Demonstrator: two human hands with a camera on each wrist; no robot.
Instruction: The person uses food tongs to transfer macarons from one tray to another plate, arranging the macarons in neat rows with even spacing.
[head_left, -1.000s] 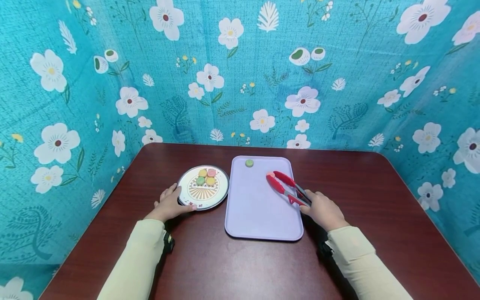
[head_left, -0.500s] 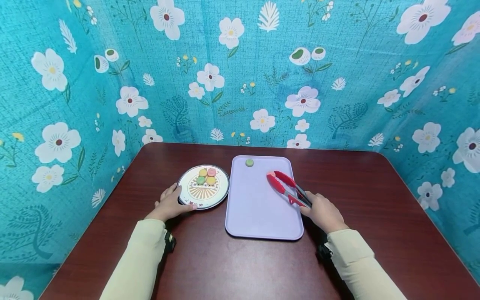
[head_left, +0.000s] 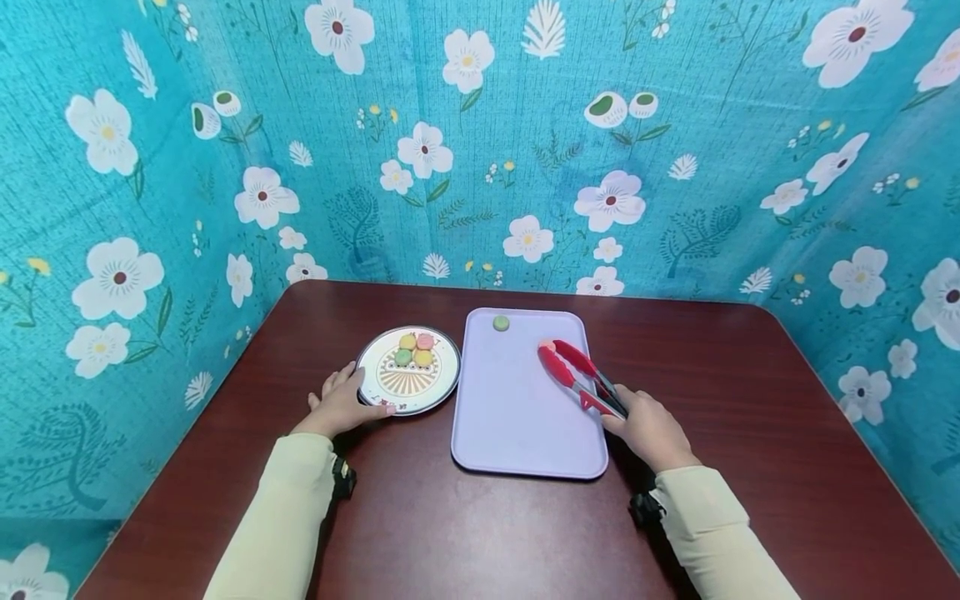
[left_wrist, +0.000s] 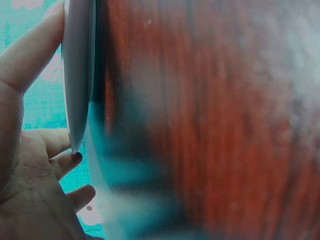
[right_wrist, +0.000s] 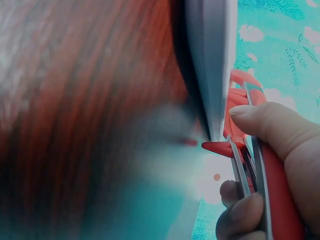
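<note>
My left hand [head_left: 341, 407] holds the left and near rim of a white patterned plate [head_left: 408, 392], thumb along the front and fingers at the side. Several macarons [head_left: 423, 358] in yellow, pink and green sit together on the plate. In the left wrist view the plate's edge [left_wrist: 77, 75] lies between thumb and fingers. My right hand [head_left: 652, 429] grips red-tipped kitchen tongs [head_left: 576, 385] by their handles over the right side of a lilac tray [head_left: 517, 433]. The tongs' red heads stand slightly apart, with a pinkish patch at their tip. A green macaron [head_left: 501, 322] sits near the tray's far edge.
Plate and tray stand side by side on a dark red-brown wooden table [head_left: 480, 542]. A teal flowered cloth [head_left: 465, 192] hangs behind the table and along its sides. The tray has a low raised rim.
The head view has shifted very slightly. Both hands, the plate, the tongs and the macarons keep their places.
</note>
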